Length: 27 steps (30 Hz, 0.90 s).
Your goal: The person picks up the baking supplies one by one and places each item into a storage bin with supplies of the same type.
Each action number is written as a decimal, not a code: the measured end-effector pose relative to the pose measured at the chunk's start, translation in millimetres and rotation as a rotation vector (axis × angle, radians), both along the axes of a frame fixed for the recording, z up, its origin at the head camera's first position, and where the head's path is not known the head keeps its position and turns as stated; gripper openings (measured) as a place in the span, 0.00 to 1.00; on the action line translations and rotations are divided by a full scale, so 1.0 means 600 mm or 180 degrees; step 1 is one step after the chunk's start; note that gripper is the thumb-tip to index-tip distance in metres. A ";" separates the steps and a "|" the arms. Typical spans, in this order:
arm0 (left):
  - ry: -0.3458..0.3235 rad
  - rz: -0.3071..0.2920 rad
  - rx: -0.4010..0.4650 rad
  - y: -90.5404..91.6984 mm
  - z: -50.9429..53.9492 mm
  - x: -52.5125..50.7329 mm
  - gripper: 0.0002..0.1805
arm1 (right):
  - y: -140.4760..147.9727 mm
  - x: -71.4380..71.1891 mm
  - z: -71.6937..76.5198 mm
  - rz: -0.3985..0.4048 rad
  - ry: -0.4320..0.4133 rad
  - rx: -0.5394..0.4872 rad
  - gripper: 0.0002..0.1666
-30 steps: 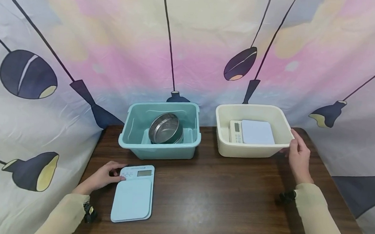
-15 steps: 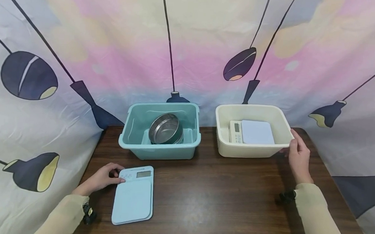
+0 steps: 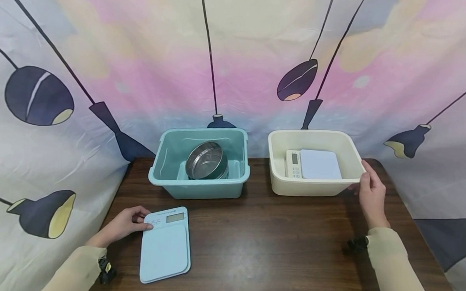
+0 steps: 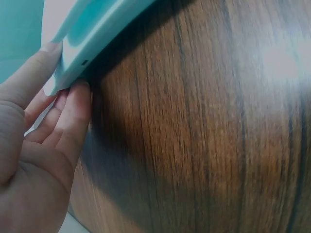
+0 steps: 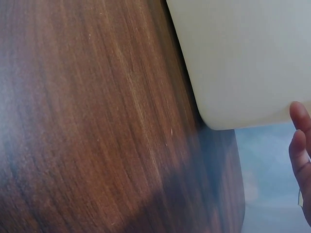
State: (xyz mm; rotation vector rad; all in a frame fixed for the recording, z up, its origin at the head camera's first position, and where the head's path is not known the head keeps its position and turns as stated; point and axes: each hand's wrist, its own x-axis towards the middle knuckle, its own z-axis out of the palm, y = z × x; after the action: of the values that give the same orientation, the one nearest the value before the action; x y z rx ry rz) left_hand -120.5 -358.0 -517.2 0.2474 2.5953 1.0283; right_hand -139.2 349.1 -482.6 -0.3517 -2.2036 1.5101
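Observation:
My left hand [image 3: 124, 222] pinches the upper left corner of a light blue kitchen scale [image 3: 165, 249], thumb on top and fingers underneath. In the left wrist view, the scale's edge [image 4: 80, 53] is tilted up off the wood at that corner. My right hand [image 3: 371, 194] holds the right front corner of a cream plastic basin [image 3: 314, 188] at its rim. Fingertips [image 5: 297, 114] touch the basin's outer wall in the right wrist view; the thumb is out of sight there. A cream kitchen scale [image 3: 320, 164] with a white platform lies inside that basin.
A teal basin [image 3: 203, 190] stands at the back left of the dark wooden table [image 3: 259, 248], holding round metal sieves [image 3: 205, 160]. Behind both basins hangs a printed cloth [image 3: 245, 67], close to the table's back edge.
The blue scale has turned slightly counterclockwise and shifted a little toward me, with my left hand still at its corner. My right hand and the cream basin have stayed in place.

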 end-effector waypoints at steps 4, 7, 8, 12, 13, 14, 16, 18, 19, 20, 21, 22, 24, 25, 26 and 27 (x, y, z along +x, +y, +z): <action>0.0002 0.0066 0.0028 0.000 0.001 0.005 0.21 | -0.009 0.007 0.015 0.0062 0.0046 0.0018 0.28; -0.0103 0.0115 0.0184 -0.001 0.003 0.009 0.21 | -0.014 0.010 0.022 0.0113 0.0083 0.0039 0.28; -0.0155 0.0123 0.0271 -0.001 0.004 0.011 0.22 | -0.016 0.011 0.024 0.0118 0.0092 0.0042 0.28; -0.0425 0.0147 0.0648 0.000 0.004 0.015 0.22 | -0.015 0.012 0.023 0.0105 0.0109 0.0024 0.27; -0.0469 0.0141 0.0716 0.001 0.004 0.015 0.23 | -0.012 0.011 0.020 0.0093 0.0099 0.0024 0.27; -0.0519 0.0151 0.0770 0.003 0.003 0.015 0.23 | -0.009 0.009 0.015 0.0081 0.0090 0.0029 0.28; -0.0620 0.0134 0.0840 0.005 0.001 0.015 0.27 | -0.001 0.003 0.003 0.0067 0.0066 0.0056 0.28; -0.0746 0.0123 0.0894 0.008 0.001 0.016 0.31 | 0.006 -0.004 -0.008 0.0070 0.0062 0.0092 0.28; -0.0808 0.0117 0.0916 0.009 0.001 0.016 0.33 | 0.009 -0.007 -0.013 0.0067 0.0064 0.0114 0.28; -0.0874 0.0111 0.0936 0.010 0.001 0.017 0.35 | 0.012 -0.009 -0.017 0.0064 0.0076 0.0133 0.28; -0.0926 0.0082 0.0948 0.011 0.002 0.017 0.36 | 0.013 -0.010 -0.020 0.0061 0.0088 0.0146 0.28; -0.0978 0.0051 0.0964 0.012 0.003 0.017 0.36 | 0.014 -0.011 -0.023 0.0059 0.0103 0.0155 0.28; -0.1063 0.0021 0.0992 0.013 0.004 0.018 0.35 | 0.015 -0.011 -0.025 0.0052 0.0123 0.0176 0.28; -0.1097 0.0005 0.1018 0.013 0.005 0.017 0.34 | 0.015 -0.011 -0.026 0.0037 0.0126 0.0187 0.28; -0.1125 -0.0026 0.1053 0.013 0.006 0.017 0.33 | 0.015 -0.010 -0.026 0.0029 0.0134 0.0189 0.28; -0.1145 -0.0060 0.1089 0.013 0.006 0.017 0.32 | 0.015 -0.009 -0.026 0.0024 0.0137 0.0189 0.28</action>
State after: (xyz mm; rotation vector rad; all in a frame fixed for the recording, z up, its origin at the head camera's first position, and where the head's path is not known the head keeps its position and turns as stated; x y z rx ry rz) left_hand -110.1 -350.0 -513.6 0.1502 2.0889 1.3677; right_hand -144.5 358.1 -498.5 -0.2897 -2.2133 1.4393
